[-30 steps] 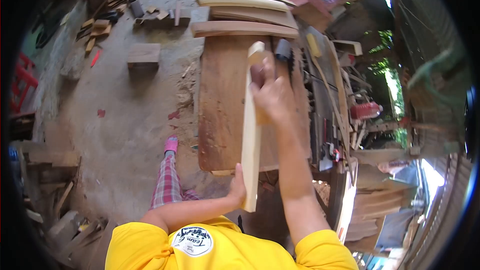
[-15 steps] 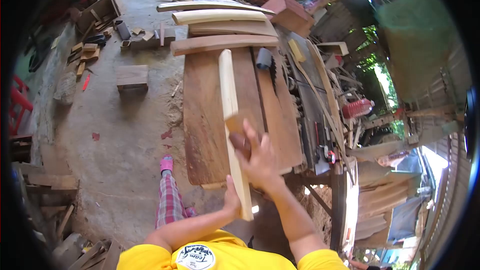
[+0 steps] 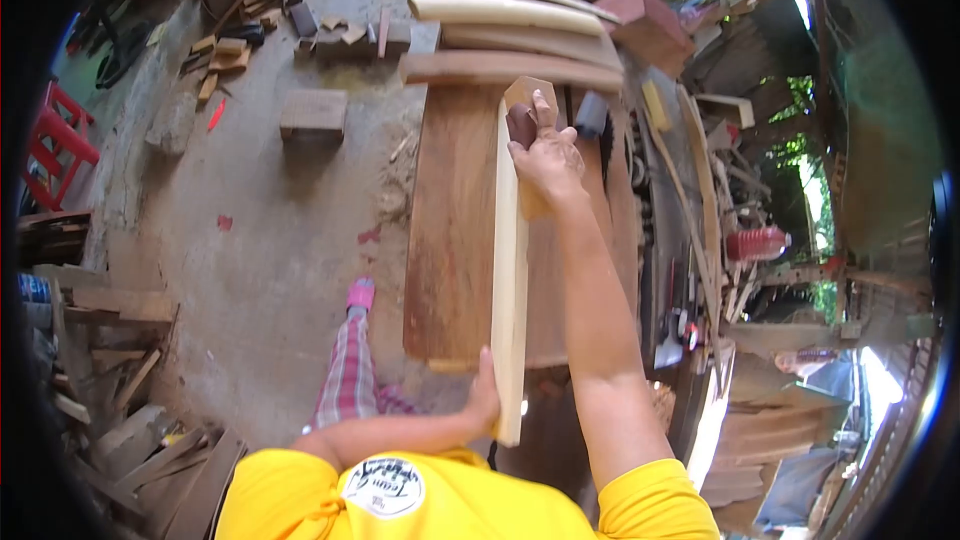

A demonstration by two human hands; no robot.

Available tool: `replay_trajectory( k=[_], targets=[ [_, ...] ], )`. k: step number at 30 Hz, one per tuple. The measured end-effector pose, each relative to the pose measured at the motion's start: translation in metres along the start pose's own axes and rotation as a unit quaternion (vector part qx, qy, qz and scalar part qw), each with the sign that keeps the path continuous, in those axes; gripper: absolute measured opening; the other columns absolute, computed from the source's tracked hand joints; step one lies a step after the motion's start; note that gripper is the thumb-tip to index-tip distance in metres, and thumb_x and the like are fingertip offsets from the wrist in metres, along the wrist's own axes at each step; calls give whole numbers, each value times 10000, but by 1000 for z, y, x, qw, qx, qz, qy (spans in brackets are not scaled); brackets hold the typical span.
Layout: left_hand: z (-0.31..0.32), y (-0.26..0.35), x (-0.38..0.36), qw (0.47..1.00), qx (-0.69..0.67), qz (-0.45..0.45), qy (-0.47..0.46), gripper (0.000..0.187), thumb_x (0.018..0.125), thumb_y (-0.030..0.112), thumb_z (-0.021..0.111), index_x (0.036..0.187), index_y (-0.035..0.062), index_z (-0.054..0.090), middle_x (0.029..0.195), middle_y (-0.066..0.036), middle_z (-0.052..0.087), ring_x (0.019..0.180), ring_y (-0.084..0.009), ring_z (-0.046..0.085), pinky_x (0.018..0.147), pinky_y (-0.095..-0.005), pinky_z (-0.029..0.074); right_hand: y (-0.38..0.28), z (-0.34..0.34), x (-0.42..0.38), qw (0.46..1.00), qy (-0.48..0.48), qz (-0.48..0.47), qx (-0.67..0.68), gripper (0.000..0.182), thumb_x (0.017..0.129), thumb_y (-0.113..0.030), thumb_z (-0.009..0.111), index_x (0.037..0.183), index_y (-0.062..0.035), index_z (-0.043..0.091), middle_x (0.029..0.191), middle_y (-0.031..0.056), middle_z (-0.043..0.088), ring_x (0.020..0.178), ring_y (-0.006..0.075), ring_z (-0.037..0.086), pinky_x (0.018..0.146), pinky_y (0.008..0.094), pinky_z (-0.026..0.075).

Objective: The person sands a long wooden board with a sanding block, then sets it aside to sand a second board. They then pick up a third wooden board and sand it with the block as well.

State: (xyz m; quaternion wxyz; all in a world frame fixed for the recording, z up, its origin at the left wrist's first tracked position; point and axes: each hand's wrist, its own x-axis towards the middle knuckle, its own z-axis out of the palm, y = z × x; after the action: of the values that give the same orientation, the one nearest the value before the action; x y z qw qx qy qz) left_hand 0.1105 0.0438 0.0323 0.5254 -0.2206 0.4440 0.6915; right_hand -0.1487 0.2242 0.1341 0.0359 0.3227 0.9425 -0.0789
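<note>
A long pale wooden strip [image 3: 508,270] stands on edge along the brown wooden table [image 3: 450,230], its near end close to my body. My left hand [image 3: 484,395] is against the strip's left side near that end, fingers pressed together. At the far end, my right hand [image 3: 550,150] is wrapped round a wooden block tool [image 3: 530,92] with a dark rounded grip, which rests on the strip. The tool's underside is hidden.
Several curved wooden pieces [image 3: 510,68] lie across the table's far end. A grey cylinder [image 3: 591,114] sits to the right of the tool. A wooden block [image 3: 313,114] stands on the floor at left, with a red stool [image 3: 62,145] beyond and scrap wood [image 3: 150,440] at lower left.
My right hand has slid the tool forward from the middle of the strip to its far end, and the arm is now stretched out. The view has shifted, moving the scene rightward.
</note>
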Motion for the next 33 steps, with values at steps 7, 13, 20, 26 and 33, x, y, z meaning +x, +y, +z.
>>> replay_trajectory(
  k=[7, 13, 20, 26, 33],
  targets=[
    [1, -13, 4, 996, -72, 48, -12, 770, 989, 707, 284, 1199, 50, 626, 1031, -95, 659, 984, -218, 628, 892, -378, 507, 87, 26, -283, 987, 98, -125, 35, 838, 843, -291, 722, 1547, -326, 270, 1027, 241, 497, 915, 453, 583, 778, 521, 499],
    [-11, -7, 3, 976, -146, -47, -151, 741, 1011, 661, 275, 1342, 52, 541, 1296, -137, 604, 1160, -291, 593, 1021, -429, 475, 96, 23, -385, 997, 26, -76, 10, 871, 810, -266, 760, 1548, -278, 298, 987, 219, 473, 879, 427, 565, 740, 510, 489],
    [-16, -22, 22, 999, 39, -22, -27, 841, 994, 711, 214, 1149, 25, 674, 992, -129, 691, 971, -240, 656, 889, -369, 490, 38, 27, -112, 983, 141, -114, -11, 775, 857, -314, 705, 1516, -403, 307, 986, 238, 499, 832, 458, 599, 718, 558, 508],
    [-16, -56, 45, 999, 19, 26, 1, 775, 1015, 673, 229, 1064, 39, 672, 892, -60, 666, 818, -153, 628, 762, -300, 511, -42, -1, 87, 991, 65, -4, -117, 825, 867, -367, 694, 1546, -386, 226, 1289, 265, 503, 1136, 447, 606, 974, 495, 494],
    [-10, -16, 18, 998, -21, -46, -41, 870, 1003, 687, 245, 1250, -65, 605, 1205, -222, 634, 1173, -284, 581, 1023, -360, 414, -7, 7, -41, 995, 59, -35, -77, 798, 877, -332, 683, 1541, -402, 245, 1169, 277, 515, 1035, 474, 620, 880, 539, 509]
  ],
)
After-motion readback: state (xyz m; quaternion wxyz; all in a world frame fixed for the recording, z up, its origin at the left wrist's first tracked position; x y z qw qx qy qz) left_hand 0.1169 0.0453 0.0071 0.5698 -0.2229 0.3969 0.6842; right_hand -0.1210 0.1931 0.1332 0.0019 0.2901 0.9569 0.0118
